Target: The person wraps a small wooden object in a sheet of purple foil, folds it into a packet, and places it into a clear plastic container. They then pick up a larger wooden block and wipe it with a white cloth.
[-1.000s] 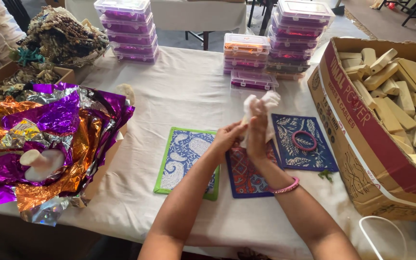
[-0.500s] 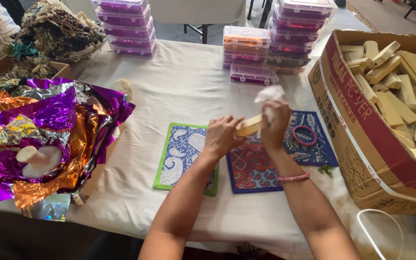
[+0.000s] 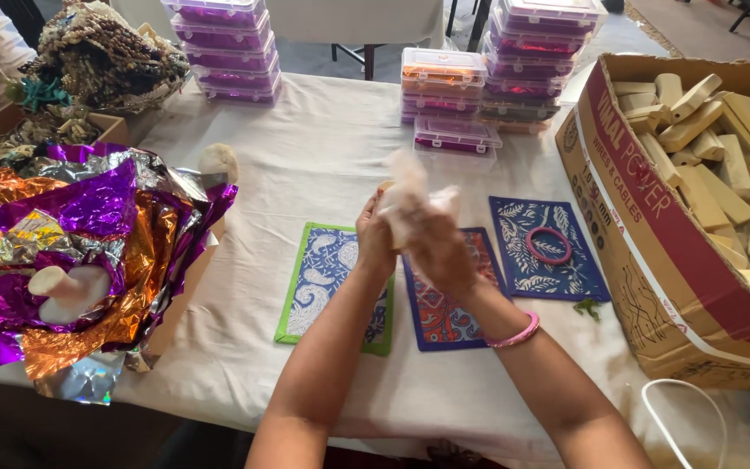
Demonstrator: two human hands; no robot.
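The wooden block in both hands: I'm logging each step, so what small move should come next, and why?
Probably keep rubbing the wooden block with the pale cloth. The left hand grips the block from the side, while the right hand presses the cloth over it, blurred in motion. Both are raised above the patterned mats, so nothing is set down yet.

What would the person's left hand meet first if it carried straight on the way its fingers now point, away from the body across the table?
Probably the flat clear box with purple contents, lying in front of the stacked boxes. The left hand is raised above the cloth, so depth is uncertain.
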